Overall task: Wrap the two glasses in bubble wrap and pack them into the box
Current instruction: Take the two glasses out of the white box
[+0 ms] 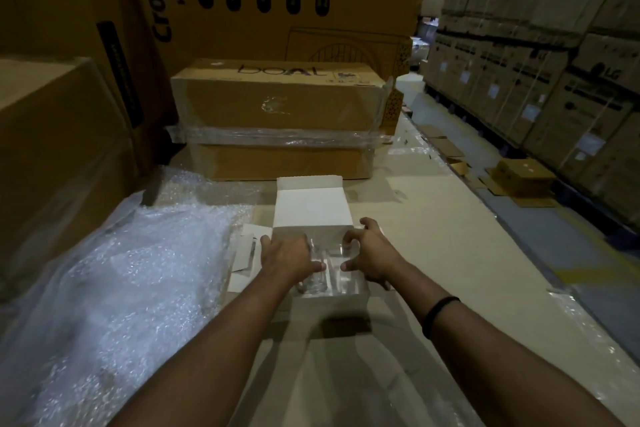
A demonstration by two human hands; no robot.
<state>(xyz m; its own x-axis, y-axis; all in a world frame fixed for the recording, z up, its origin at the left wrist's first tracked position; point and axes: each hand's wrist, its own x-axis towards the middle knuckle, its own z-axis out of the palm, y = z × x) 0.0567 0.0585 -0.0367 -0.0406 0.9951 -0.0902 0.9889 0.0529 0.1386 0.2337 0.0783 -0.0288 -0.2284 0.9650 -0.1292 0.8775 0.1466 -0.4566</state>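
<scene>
A small white box [329, 303] lies open on the cardboard surface, its lid [311, 208] folded back away from me. Two clear glasses lie inside, side by side. My left hand [287, 258] reaches into the left half and grips the left glass [313, 282], thumb on its side. My right hand [372, 253] is over the right half with curled, spread fingers, thumb and index above the right glass [346, 279]. Whether it touches that glass is unclear. A large sheet of bubble wrap [138, 270] lies to the left of the box.
White card inserts [244, 253] lie by the box's left side. Two taped brown cartons [277, 121] are stacked just behind it, with tall cartons [52, 149] at the left. The surface drops off at the right to an aisle with stacked boxes [554, 62].
</scene>
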